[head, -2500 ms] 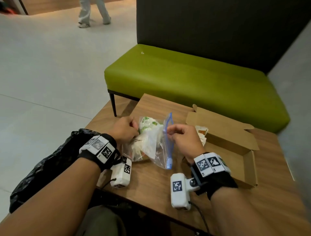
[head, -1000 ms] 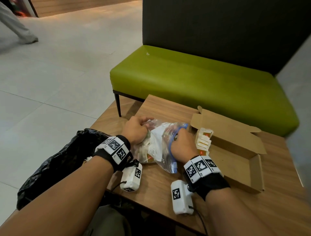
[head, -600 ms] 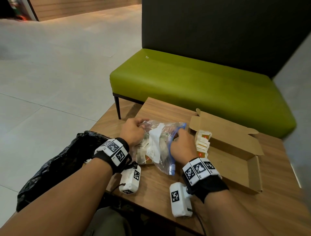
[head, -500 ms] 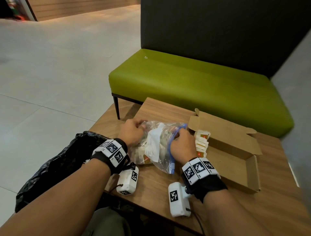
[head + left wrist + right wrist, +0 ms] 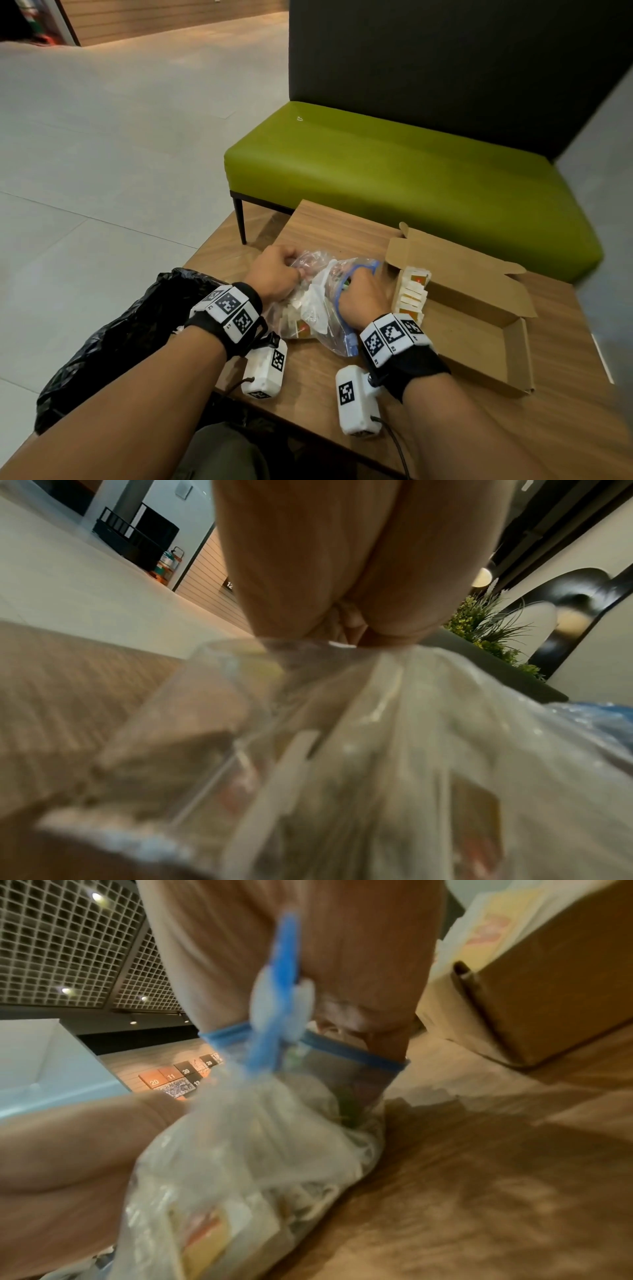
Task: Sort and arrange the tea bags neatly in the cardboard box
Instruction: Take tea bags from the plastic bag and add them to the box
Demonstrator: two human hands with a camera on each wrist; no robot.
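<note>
A clear zip bag [image 5: 317, 306] with a blue rim lies on the wooden table [image 5: 337, 231], stuffed with several tea bags. My left hand [image 5: 274, 270] pinches the bunched plastic at the bag's far left end; the left wrist view shows its fingertips [image 5: 371, 638] clamped on the film. My right hand [image 5: 363, 296] is pushed into the bag's mouth, and the blue rim [image 5: 356, 1054] rings its fingers, which are hidden inside. Just right of that hand stands the open cardboard box [image 5: 479, 329], with a row of white-and-orange tea bags [image 5: 411, 291] upright at its left end.
A crumpled black plastic bag [image 5: 120, 342] hangs over the table's left edge. A green bench [image 5: 394, 171] with a dark backrest stands right behind the table. The box's lid flap [image 5: 455, 263] leans back toward the bench.
The right hand has let go of the raised blue rim and gone down into the bag's mouth. The bag has sunk toward the table and shifted toward the box. The left hand keeps its grip.
</note>
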